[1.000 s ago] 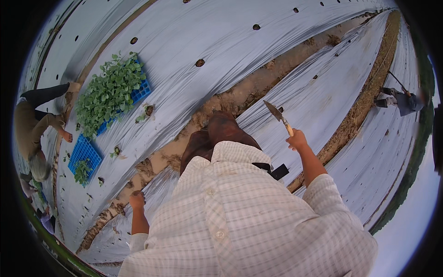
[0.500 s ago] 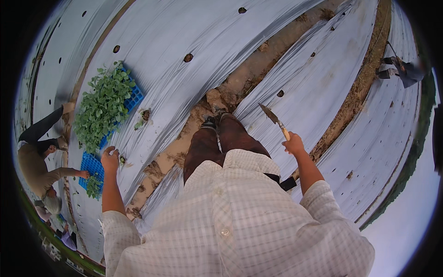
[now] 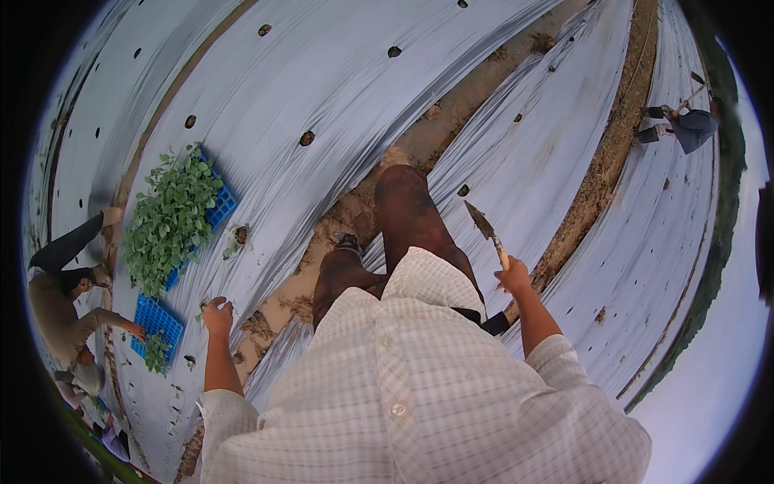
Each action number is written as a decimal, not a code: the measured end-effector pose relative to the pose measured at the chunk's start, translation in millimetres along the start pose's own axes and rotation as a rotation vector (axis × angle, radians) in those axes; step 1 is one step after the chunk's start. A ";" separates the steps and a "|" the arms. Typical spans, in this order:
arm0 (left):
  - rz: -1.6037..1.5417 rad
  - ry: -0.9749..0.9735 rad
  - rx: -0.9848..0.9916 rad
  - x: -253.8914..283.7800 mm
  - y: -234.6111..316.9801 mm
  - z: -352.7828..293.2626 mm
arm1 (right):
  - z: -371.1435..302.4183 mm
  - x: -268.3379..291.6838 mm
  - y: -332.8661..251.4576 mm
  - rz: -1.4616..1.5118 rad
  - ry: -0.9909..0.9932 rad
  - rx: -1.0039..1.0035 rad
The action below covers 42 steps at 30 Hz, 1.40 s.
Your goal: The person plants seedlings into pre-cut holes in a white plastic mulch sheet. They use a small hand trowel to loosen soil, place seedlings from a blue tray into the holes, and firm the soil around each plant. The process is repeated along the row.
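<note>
My right hand (image 3: 514, 277) grips the light wooden handle of a trowel (image 3: 481, 223), its dirty, pointed metal blade held up and away from me. My left hand (image 3: 217, 315) hangs over the film-covered bed with its fingers loosely bent and apart, and nothing shows in it. Small seedlings sit at holes in the film near that hand, one beside the fingertips and another seedling (image 3: 235, 240) farther off. A blue cell tray (image 3: 222, 202) stands beyond, crowded with leafy green seedlings (image 3: 167, 222). Nearer lies a second blue tray (image 3: 156, 319), mostly bare cells with a few seedlings.
Silver plastic film (image 3: 355, 89) with several planting holes covers the beds. A muddy, wet furrow (image 3: 347, 202) runs between them, under my legs. At the left a co-worker (image 3: 60, 302) bends with a hand at the second tray. Another person (image 3: 692, 129) works far right with a long-handled tool.
One of my legs has swung forward along the furrow as I step. The trays have shifted lower and left in view. My right hand keeps hold of the trowel.
</note>
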State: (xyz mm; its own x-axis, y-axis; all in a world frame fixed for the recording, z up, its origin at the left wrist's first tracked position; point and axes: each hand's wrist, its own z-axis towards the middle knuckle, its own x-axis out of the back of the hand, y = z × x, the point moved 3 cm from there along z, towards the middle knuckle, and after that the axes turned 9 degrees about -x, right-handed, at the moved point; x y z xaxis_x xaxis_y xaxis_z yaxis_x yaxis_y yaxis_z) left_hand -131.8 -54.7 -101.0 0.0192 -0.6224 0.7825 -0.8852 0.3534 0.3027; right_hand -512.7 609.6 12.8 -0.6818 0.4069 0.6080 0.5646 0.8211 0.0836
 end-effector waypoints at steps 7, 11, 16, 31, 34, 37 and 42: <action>-0.210 0.078 0.206 -27.6 13.0 -35.9 | 63.2 63.9 -39.8 0.067 0.031 -0.046; -0.309 0.186 0.310 -53.6 45.3 -58.5 | 132.9 107.6 -98.8 -0.002 -0.003 0.030; -0.630 0.153 0.638 -83.6 208.2 -114.6 | 229.5 188.1 -211.5 -0.225 0.014 0.249; -0.812 0.248 0.715 -102.4 387.4 -173.2 | 323.4 341.9 -282.4 0.119 -0.192 0.161; -0.944 0.339 0.641 -103.2 397.3 -157.0 | 325.5 325.4 -261.3 0.037 -0.208 0.154; -0.893 0.392 0.608 -109.7 393.7 -157.5 | 309.2 306.2 -256.5 -0.002 -0.211 0.179; -0.776 0.339 0.580 -128.1 380.4 -145.7 | 296.7 282.6 -267.3 0.007 -0.158 0.273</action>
State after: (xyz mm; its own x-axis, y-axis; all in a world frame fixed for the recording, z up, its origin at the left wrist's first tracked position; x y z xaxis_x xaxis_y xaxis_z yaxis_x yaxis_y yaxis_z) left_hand -403.3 261.2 -6.8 0.7327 -0.2734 0.6232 -0.6597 -0.5102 0.5518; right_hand -994.2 623.9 -72.0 -0.7544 0.4526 0.4754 0.4382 0.8865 -0.1487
